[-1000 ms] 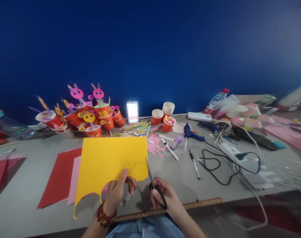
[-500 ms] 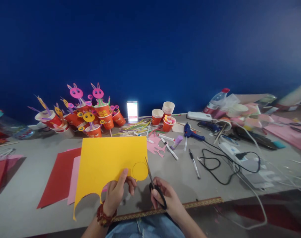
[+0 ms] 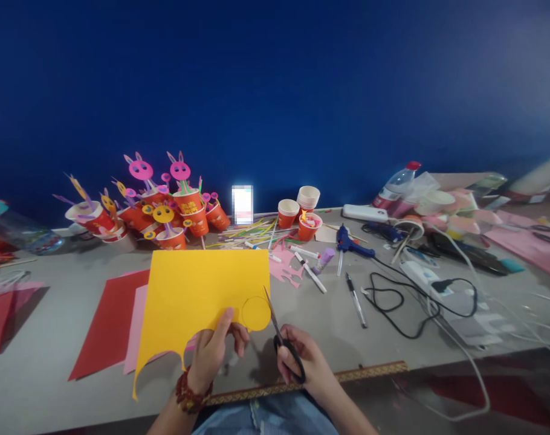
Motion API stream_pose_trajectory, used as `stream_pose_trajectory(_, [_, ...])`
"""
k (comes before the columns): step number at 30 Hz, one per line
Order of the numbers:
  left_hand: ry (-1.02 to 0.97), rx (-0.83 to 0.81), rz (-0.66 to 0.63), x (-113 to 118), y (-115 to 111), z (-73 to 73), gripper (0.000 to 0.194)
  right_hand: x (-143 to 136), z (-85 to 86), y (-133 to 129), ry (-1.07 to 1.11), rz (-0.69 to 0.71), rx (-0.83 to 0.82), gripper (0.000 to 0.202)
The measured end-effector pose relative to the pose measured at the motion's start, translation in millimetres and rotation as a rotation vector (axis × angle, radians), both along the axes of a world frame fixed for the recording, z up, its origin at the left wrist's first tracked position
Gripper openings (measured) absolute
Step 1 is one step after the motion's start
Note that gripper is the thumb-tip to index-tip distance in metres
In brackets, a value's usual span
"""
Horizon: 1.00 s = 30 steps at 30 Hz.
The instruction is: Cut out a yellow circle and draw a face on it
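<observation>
Left fingers [image 3: 239, 339] pinch while right fingers [image 3: 295, 334] curl.

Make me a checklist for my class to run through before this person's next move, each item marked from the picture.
1. Left hand steadies the yellow sheet: ok, thumb on top near the lower edge.
2. Right hand holds the scissors by the handles: ok.
3. Blades by the drawn circle: ok, along its right side.
4. Left fingers clear of the blades: ok, on the circle's other side.
5. Circle free of the sheet: not ok, its upper left is joined to it.
6. Glue gun cold: cannot tell; it lies on the table, apart from both hands.
</observation>
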<state>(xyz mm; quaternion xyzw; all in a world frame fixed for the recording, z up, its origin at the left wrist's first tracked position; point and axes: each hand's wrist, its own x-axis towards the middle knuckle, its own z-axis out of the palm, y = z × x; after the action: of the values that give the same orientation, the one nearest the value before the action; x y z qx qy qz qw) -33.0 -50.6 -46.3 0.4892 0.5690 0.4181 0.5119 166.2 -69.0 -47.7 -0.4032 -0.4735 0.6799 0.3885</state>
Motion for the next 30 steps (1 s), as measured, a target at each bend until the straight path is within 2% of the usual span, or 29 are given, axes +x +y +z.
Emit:
stream_pose_trajectory(3, [-0.139,0.001,0.023,-0.7,-0.6,-0.3,0.062,0.2,0.1,0.1,-0.003,0.000,-0.007,0.057])
stream_pose_trajectory(13, [-0.239,-0.014,0.020,-1.8,1.0,8.8,0.061,2.7,11.6,2.0,-0.055,0.011,-0.031,0.062])
stream_pose_trajectory(30, [-0.176,-0.036,-0.029,-8.7,4.5,22.6,0.063,11.3,15.0,4.8,-0.094,0.061,-0.023,0.061])
